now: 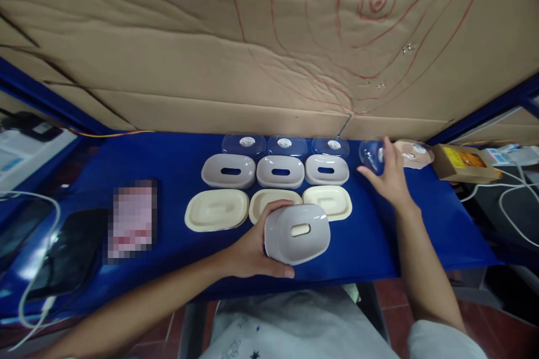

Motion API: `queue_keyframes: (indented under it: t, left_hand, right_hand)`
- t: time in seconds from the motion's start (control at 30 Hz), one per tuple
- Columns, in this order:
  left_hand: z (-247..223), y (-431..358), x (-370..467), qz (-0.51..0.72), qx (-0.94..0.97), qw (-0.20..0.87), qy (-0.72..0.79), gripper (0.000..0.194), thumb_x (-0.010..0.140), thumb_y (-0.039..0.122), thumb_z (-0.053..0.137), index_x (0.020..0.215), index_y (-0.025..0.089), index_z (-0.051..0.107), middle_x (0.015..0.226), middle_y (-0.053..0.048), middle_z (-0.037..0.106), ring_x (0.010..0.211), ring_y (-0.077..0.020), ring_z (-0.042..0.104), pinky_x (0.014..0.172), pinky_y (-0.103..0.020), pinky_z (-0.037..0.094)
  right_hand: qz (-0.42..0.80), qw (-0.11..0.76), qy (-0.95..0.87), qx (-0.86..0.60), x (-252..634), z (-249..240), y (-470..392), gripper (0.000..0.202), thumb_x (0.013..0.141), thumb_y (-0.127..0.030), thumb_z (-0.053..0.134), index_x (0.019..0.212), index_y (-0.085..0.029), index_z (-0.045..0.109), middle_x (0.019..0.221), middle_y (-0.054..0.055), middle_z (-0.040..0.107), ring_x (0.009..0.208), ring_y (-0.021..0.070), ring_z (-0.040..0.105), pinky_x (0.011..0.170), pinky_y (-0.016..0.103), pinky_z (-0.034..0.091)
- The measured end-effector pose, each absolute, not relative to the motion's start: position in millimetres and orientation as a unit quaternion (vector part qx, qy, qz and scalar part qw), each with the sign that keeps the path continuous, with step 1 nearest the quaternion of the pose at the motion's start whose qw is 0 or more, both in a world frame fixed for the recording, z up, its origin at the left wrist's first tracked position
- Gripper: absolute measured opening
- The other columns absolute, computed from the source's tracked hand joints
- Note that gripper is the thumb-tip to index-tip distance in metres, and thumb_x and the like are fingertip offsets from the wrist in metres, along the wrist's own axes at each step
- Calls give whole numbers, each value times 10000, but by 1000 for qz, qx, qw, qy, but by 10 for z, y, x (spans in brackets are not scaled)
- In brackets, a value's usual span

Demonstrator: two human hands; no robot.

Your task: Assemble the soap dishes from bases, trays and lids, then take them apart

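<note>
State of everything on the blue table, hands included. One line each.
Left hand: closed on a dish.
Held grey dish: raised, tilted, cream showing through its slot.
Right hand: at the single clear cover; grip unclear.
Single clear cover: blurred.
Three grey dishes: in a row, slots uncovered.
Three cream trays: in a row, middle one partly hidden.
Three clear covers: back row, stickers visible.

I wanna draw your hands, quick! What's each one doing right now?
Left hand: closed on a grey dish.
Right hand: spread at a clear lid; can't tell if it's gripping.
</note>
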State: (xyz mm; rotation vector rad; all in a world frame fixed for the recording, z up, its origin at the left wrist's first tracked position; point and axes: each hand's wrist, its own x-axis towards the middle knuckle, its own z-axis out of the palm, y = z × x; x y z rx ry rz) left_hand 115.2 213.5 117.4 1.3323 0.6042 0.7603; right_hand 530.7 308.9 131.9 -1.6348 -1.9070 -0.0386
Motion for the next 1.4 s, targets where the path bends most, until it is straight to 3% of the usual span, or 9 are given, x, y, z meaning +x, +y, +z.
queue_keyframes:
  t: [0.27, 0.43, 0.53, 0.6, 0.7, 0.87, 1.07, 1.23, 1.4]
  left_hand:
    - [1199, 2252, 1130, 378, 625, 628, 270, 1105, 668, 430, 1030, 1548, 351, 366, 1626, -138, 427, 1515, -388, 471, 1281, -580, 363]
    - [1250, 2235, 1102, 384, 619, 632, 264, 1107, 684, 442, 1019, 1561, 361, 350, 1637, -137, 420, 1512, -384, 472, 1282, -601, 348]
    - [1252, 2231, 1089, 383, 627, 627, 259, 1116, 684, 415, 1021, 1568, 376, 341, 1658, -130, 400, 1529, -384, 451, 1285, -603, 333]
    - [1246, 2238, 1090, 385, 636, 618, 255, 1111, 687, 408, 1019, 1570, 373, 346, 1657, -130, 398, 1539, -390, 436, 1285, -606, 326]
    - [1241, 2255, 1101, 384, 653, 603, 250, 1111, 689, 408, 1020, 1571, 353, 346, 1648, -143, 401, 1551, -401, 423, 1297, -618, 303]
    - [1241, 2262, 1118, 366, 669, 593, 258, 1127, 676, 433, 1026, 1573, 338, 349, 1625, -154, 415, 1565, -404, 417, 1306, -619, 310]
    - [1214, 2279, 1115, 362, 676, 586, 260, 1137, 676, 427, 1028, 1580, 334, 344, 1631, -158, 411, 1569, -412, 410, 1311, -612, 316]
    - [1209, 2279, 1116, 359, 679, 583, 265, 1118, 682, 423, 1027, 1570, 339, 353, 1619, -155, 435, 1547, -401, 444, 1299, -598, 338]
    - [1220, 2266, 1124, 351, 668, 599, 267, 1137, 677, 431, 1029, 1587, 342, 353, 1629, -155, 441, 1540, -395, 458, 1292, -573, 358]
  right_hand:
    - [4, 105, -680, -726, 5688, 985, 3178, 892, 960, -738, 547, 1690, -256, 373, 1702, 217, 427, 1557, 498, 391, 1178, 814, 319]
    - [17, 134, -693, -708, 5876, 1021, 3162, 682, 917, -574, 618, 1557, -345, 563, 1739, 156, 388, 1585, 506, 340, 1182, 844, 242]
    - [29, 157, -703, -693, 6013, 1119, 3134, 566, 923, -597, 585, 1394, -298, 676, 1522, 167, 615, 1424, 460, 549, 1126, 740, 428]
    - [55, 158, -716, -678, 6049, 1155, 3121, 475, 939, -622, 546, 1164, -258, 752, 1217, 144, 755, 1144, 378, 712, 1002, 603, 569]
    - [90, 147, -736, -654, 5995, 1132, 3123, 436, 951, -635, 549, 968, -255, 763, 948, 95, 782, 850, 295, 740, 837, 487, 633]
    - [74, 168, -747, -639, 5826, 1058, 3141, 495, 993, -584, 554, 1313, -244, 716, 1311, 142, 735, 1031, 313, 749, 965, 547, 621]
    - [18, 184, -733, -655, 5782, 1086, 3153, 534, 1027, -567, 522, 1419, -237, 669, 1542, 169, 608, 1447, 400, 561, 1183, 672, 455]
    - [-15, 180, -687, -704, 5685, 997, 3193, 705, 1027, -636, 494, 1586, -207, 523, 1660, 213, 497, 1543, 464, 444, 1185, 773, 372]
    - [15, 199, -710, -676, 5522, 1087, 3183, 676, 1059, -613, 450, 1606, -218, 497, 1703, 191, 454, 1577, 389, 432, 1250, 673, 367]
